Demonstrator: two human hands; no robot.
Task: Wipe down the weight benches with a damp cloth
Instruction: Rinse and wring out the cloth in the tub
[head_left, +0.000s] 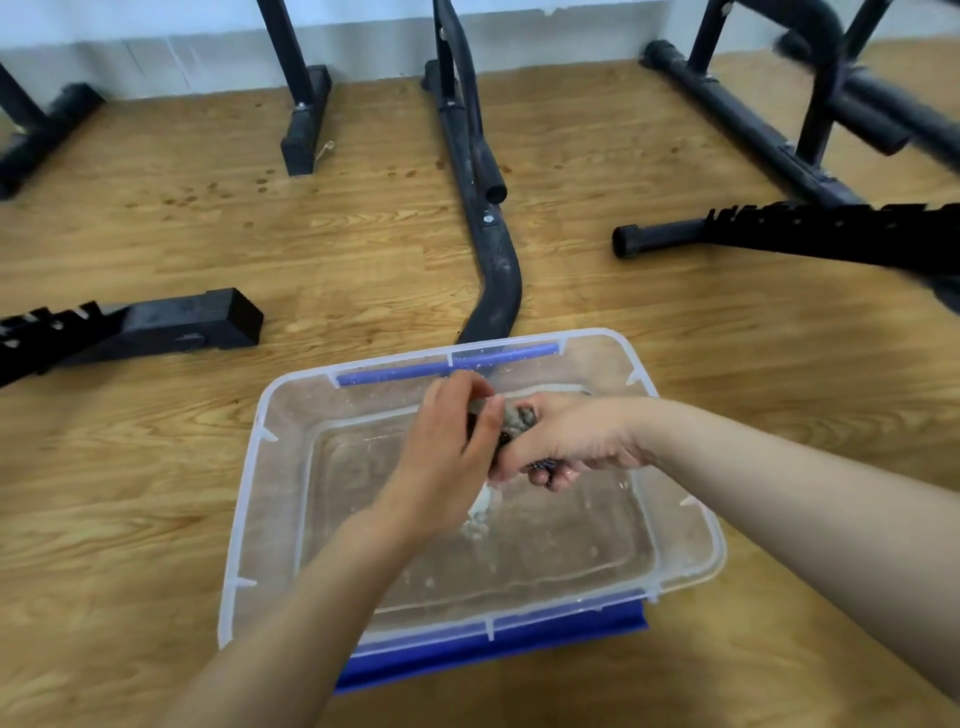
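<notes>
1. Left hand: fingers curled over the top of the cloth, thumb laid along its near side. The fingertips are out of sight behind the bundle.
2. Right hand: clenched round the cloth's other end, knuckles turned down, wet fingers closed underneath.
3. Cloth: grey with dark flecks, bunched tight between my two hands and held above the tub. Only a small knot shows between the hands, with a dark scrap under the right one. The rest is covered.
4. Pale streak: hangs from under my hands towards the tub bottom (blurred, so I cannot tell whether it is running water or a tail of cloth).
5. Tub: clear plastic, standing on the floor, with shallow water and specks inside. One blue latch is at the far rim and another at the near rim. My forearms cross and hide parts of the near rim and the right rim.
6. Floor: wood-pattern boards, with faint spots near the wall.
7. Curved black tube: bench frame, runs from the wall down to just behind the tub. Its lower end is hidden by the far rim.
8. Notched black bar, left: lies on the floor and is cut off at the picture edge.
9. Notched black bar, right: blurred and cut off at the right edge.
</notes>
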